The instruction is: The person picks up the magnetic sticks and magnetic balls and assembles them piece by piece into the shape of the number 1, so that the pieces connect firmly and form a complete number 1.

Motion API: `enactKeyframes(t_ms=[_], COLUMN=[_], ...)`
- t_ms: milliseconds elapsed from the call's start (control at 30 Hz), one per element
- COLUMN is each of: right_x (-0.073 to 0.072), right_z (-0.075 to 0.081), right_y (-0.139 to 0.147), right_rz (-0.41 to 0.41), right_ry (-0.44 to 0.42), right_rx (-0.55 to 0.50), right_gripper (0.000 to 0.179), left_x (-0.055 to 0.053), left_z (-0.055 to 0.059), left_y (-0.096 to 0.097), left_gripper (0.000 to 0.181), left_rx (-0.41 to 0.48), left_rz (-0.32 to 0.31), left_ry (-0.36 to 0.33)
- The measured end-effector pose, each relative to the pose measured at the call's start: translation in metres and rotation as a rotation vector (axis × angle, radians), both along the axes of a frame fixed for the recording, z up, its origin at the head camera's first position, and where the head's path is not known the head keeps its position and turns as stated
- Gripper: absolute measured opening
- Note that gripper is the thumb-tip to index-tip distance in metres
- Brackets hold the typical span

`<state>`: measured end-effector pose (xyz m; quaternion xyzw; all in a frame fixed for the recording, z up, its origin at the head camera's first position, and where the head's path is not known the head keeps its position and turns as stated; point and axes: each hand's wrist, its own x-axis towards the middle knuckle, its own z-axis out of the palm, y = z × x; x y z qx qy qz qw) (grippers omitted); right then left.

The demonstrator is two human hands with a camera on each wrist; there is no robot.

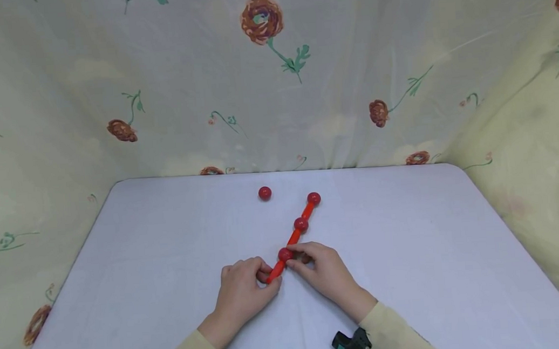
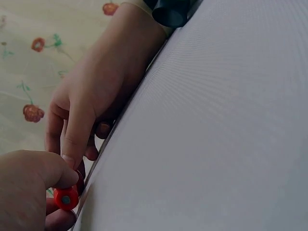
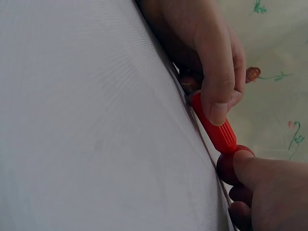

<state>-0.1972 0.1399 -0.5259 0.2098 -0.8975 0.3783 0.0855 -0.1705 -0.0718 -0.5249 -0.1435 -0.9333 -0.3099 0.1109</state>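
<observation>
A line of red balls joined by red rods lies slanting on the table in the head view. My right hand pinches its nearest red ball between thumb and fingers. My left hand pinches the red rod at the line's near end, a ribbed stick that meets this ball. In the left wrist view, the rod's free end shows a small grey disc. Beyond the hands come another rod, a middle ball, a further rod and the far ball.
A loose red ball sits near the back edge of the white table, left of the line's far end. Flower-patterned cloth hangs behind and at both sides. Black devices are at both wrists.
</observation>
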Motion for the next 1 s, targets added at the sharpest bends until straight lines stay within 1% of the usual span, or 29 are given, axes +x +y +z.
enactKeyframes(t_ms=[200,300,333,400,500,567,600,667,733,800,867,933,1000], right_x=[-0.001,-0.001,-0.001,-0.001,0.000,0.000,0.000,0.000,0.001,0.001,0.001,0.001,0.001], right_z=[0.000,0.000,0.000,0.000,0.000,0.000,0.000,-0.001,-0.002,-0.001,0.000,0.001,0.001], right_y=[0.001,0.002,0.002,0.002,0.001,0.001,0.002,0.002,0.003,0.004,0.004,0.005,0.005], right_rz=[-0.018,-0.017,-0.015,-0.011,-0.005,0.001,0.005,0.011,0.020,0.029,0.038,0.044,0.050], right_ry=[-0.002,-0.003,-0.003,-0.004,-0.004,0.001,0.004,0.007,0.006,0.000,-0.019,-0.043,-0.055], right_rx=[0.004,-0.003,-0.005,-0.007,-0.010,-0.007,-0.005,-0.001,0.001,-0.002,-0.005,-0.007,-0.006], right_gripper=[0.032,0.032,0.032,0.032,0.032,0.033,0.033,0.034,0.034,0.034,0.034,0.035,0.035], left_x=[-0.002,-0.002,-0.003,-0.006,-0.016,-0.029,-0.038,-0.057,-0.079,-0.102,-0.124,-0.143,-0.160], left_z=[-0.002,0.000,0.002,0.008,0.021,0.031,0.035,0.041,0.045,0.046,0.046,0.046,0.046], left_y=[0.002,0.001,0.000,-0.003,-0.011,-0.016,-0.019,-0.024,-0.027,-0.030,-0.032,-0.032,-0.030], left_gripper=[0.018,0.021,0.023,0.031,0.044,0.048,0.048,0.044,0.042,0.041,0.042,0.044,0.047], left_rx=[-0.004,-0.004,0.001,0.020,0.059,0.078,0.080,0.067,0.037,0.006,-0.015,-0.036,-0.055], left_rz=[-0.008,-0.017,-0.021,-0.025,-0.012,0.020,0.037,0.072,0.099,0.099,0.083,0.064,0.038], left_ry=[-0.004,-0.047,-0.076,-0.165,-0.299,-0.364,-0.381,-0.395,-0.413,-0.430,-0.445,-0.456,-0.448])
